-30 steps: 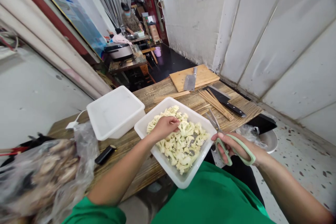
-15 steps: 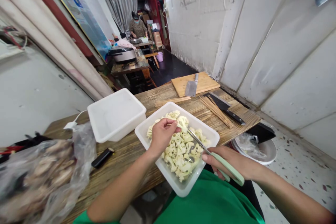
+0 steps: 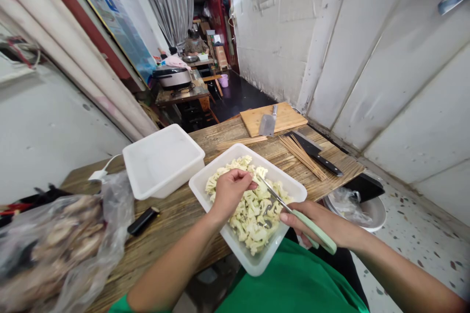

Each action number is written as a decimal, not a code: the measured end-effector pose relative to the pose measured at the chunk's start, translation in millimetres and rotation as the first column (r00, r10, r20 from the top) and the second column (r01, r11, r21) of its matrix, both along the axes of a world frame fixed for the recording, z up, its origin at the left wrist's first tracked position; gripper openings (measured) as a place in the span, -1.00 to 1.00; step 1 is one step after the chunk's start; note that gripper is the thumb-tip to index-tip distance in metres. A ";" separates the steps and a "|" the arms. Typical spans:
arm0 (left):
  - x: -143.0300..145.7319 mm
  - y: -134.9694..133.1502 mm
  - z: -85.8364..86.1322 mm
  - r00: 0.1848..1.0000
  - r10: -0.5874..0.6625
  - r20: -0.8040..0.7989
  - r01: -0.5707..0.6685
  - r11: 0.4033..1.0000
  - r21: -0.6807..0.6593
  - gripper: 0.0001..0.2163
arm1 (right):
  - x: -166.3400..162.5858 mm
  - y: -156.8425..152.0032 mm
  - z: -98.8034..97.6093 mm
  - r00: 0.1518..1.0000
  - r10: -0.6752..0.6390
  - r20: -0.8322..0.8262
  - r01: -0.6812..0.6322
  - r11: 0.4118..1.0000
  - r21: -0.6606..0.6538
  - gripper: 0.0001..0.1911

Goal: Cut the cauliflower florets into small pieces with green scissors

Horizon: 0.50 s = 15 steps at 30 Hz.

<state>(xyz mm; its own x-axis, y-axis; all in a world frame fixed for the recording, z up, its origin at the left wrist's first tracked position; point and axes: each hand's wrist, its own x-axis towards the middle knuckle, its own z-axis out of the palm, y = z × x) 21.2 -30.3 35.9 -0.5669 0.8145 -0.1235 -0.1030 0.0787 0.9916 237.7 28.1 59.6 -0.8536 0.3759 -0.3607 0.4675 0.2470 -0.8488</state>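
Pale cauliflower florets (image 3: 251,217) fill the bottom of a white plastic tray (image 3: 205,200), which sits partly over the table's near edge against my green top. My left hand (image 3: 233,190) is over the florets, its thumb and fingertips pinched together; whatever lies between them is hidden. Gripped in my right hand (image 3: 319,220) are scissors (image 3: 316,231) with pale green handles. Their blades point up and left across the tray, the tips close to my left fingertips and a floret.
Left of the tray are a white lidded container (image 3: 163,159), a black object (image 3: 143,221) and a plastic bag of pale brown food (image 3: 69,234). Beyond lie a cutting board (image 3: 286,115), a cleaver (image 3: 267,124), a black knife (image 3: 328,163) and wooden skewers (image 3: 303,156). A person (image 3: 196,46) sits far back.
My left hand has dropped slightly and moved right, away from the floret it was touching. The scissors have shifted a little left. The person at the back has lowered their head.
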 end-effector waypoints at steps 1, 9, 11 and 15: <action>0.2 0.4 -0.2 1.000 0.012 -0.004 -0.012 1.000 0.001 -0.76 | 0.4 -0.1 0.5 1.000 0.001 0.004 -0.001 1.000 0.005 -0.52; 1.9 -0.7 0.4 0.999 0.046 -0.013 -0.045 0.999 0.026 -0.77 | -0.5 -3.8 3.8 0.999 -0.009 0.033 0.008 0.999 0.031 -0.50; 2.1 -1.7 0.4 0.999 0.036 -0.011 -0.036 0.999 0.012 -0.77 | -0.6 -5.7 2.2 0.999 -0.028 0.033 0.028 0.999 0.023 -0.50; 1.0 -2.4 -2.6 1.000 0.015 -0.007 -0.015 1.000 0.008 -0.77 | 0.7 -9.1 -3.9 0.997 -0.071 0.011 0.071 0.997 0.011 -0.50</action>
<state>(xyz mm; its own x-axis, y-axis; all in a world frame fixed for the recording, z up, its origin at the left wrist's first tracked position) 22.2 -32.7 33.3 -0.5799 0.8068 -0.1133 -0.0972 0.0696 0.9928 238.4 19.0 55.7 -0.8207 0.4391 -0.3655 0.4934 0.2220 -0.8410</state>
